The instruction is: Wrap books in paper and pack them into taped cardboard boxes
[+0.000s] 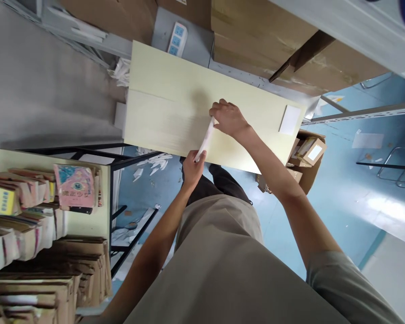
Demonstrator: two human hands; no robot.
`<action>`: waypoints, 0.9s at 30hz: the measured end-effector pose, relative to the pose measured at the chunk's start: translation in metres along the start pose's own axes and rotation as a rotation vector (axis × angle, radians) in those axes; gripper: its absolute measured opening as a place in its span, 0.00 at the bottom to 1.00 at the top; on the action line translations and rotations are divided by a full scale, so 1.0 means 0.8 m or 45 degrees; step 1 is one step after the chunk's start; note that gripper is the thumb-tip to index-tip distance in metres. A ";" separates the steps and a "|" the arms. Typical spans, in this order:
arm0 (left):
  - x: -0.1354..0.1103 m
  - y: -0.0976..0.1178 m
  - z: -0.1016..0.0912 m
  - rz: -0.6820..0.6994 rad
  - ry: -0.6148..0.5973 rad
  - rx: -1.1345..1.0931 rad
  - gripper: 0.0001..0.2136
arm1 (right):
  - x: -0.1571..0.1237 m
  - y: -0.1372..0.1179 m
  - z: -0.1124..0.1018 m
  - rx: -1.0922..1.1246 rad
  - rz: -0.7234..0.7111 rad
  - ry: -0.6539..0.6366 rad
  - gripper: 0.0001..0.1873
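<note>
Both hands hold a thin white strip (206, 139), seen nearly edge-on, perhaps folded paper or a slim packet. My left hand (193, 170) pinches its near end, thumb on top, by the front edge of the pale yellow table (162, 117). Fingers curled, my right hand (227, 118) grips the far end above the middle of the tabletop. A shadow falls on the table beyond the strip. Near the table's right end lies a white rectangular sheet or card (289, 119).
Behind the table stand large cardboard boxes (256, 36) and a power strip (177, 39). At lower left, a shelf holds several books (76, 186) and brown cardboard mailers (84, 270). An open carton (312, 155) with small boxes sits right of the table. Paper scraps (155, 163) litter the blue floor.
</note>
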State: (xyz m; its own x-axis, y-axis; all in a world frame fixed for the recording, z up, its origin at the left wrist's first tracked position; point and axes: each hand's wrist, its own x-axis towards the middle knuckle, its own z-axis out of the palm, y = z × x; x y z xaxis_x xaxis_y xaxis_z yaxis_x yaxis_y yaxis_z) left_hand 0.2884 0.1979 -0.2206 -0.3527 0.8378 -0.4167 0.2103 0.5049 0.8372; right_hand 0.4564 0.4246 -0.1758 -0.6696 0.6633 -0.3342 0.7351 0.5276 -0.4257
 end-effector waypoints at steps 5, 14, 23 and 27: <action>-0.001 -0.014 0.008 -0.252 0.126 -0.398 0.20 | 0.045 -0.013 0.003 0.055 0.048 -0.111 0.25; 0.035 -0.043 0.002 -0.486 0.160 -0.213 0.18 | 0.086 -0.044 0.052 0.163 0.239 -0.115 0.32; 0.075 -0.051 -0.030 -0.472 -0.324 0.316 0.19 | 0.080 -0.059 0.075 0.181 0.395 -0.091 0.29; 0.071 -0.034 -0.035 -0.462 -0.479 0.374 0.21 | 0.056 -0.066 0.074 0.230 0.369 -0.047 0.34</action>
State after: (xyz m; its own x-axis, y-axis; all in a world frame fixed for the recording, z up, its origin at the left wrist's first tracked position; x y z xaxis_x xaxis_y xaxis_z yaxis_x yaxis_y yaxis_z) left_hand 0.2372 0.2261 -0.2574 -0.1132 0.5898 -0.7996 0.3989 0.7640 0.5071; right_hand 0.3814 0.3950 -0.2185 -0.4415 0.7505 -0.4918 0.8669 0.2153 -0.4497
